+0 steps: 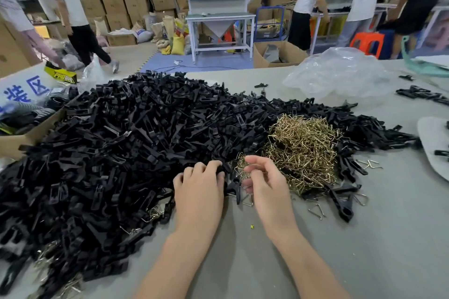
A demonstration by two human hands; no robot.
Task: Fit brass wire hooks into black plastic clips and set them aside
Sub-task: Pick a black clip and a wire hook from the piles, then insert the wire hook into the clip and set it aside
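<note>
Progress: early, by my read. Clips sit in a huge loose heap across the left and centre of the worktop, and almost none show a hook fitted. Hooks are a tangled brass mound right of centre, touching the clip heap, with a few strays on the worktop beside it.

At the lower left edge of the frame some clips have wire glinting among them. These may be finished pieces set aside, but I can't confirm it.

Left hand grip: fingers curled down onto a clip at the heap's near edge. Right hand grip: fingers loosely curled at a small cluster of hooks just beside the mound. I can't tell if one is actually pinched. No fit in progress yet, so this looks like the pick-up step.

Containers:
- Carton, left edge of the frame, holds dark and grey items I can't identify.
- Bag, clear plastic, upper right, is crumpled and its contents aren't visible.
- Floor box, beyond the worktop, has grey material inside.
</note>
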